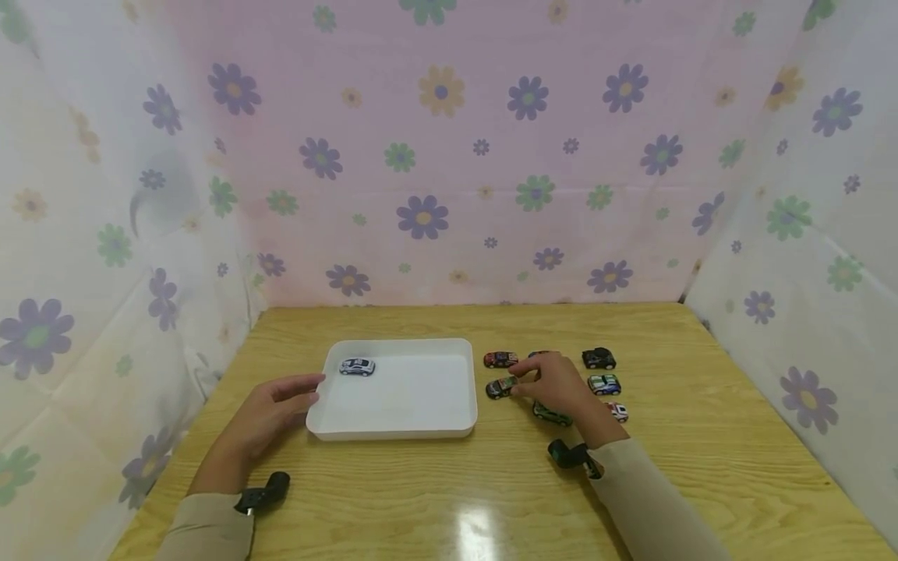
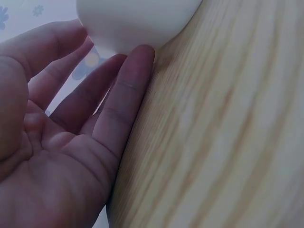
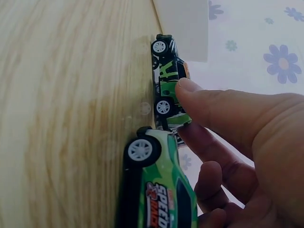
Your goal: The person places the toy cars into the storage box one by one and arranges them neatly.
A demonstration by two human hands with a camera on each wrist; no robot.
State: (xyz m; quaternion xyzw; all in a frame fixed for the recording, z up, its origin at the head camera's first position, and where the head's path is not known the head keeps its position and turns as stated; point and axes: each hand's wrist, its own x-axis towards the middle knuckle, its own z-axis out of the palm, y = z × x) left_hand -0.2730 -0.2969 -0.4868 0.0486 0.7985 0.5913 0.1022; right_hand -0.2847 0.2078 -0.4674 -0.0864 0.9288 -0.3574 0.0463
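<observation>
My right hand (image 1: 557,386) pinches the rear end of a black-and-green toy car (image 1: 501,387) between thumb and fingers. In the right wrist view this dark car (image 3: 166,85) has its wheels at the tabletop, and a green toy car (image 3: 159,190) with "SPEED" lettering lies closer to the camera. Fingertips of my left hand (image 1: 270,413) touch the left side of a white tray (image 1: 393,433), fingers fairly straight. Inside the tray, a white-and-dark toy car (image 1: 357,367) sits near the far left corner. The left wrist view shows those fingers against the tray's outer wall (image 2: 133,23).
Around my right hand stand a red-and-black car (image 1: 500,359), a black car (image 1: 599,358), a white, blue and green car (image 1: 605,384) and a white-and-red car (image 1: 617,411). Another car (image 1: 539,354) is partly hidden behind the hand. Flowered cloth (image 1: 449,179) encloses the wooden table (image 1: 393,499).
</observation>
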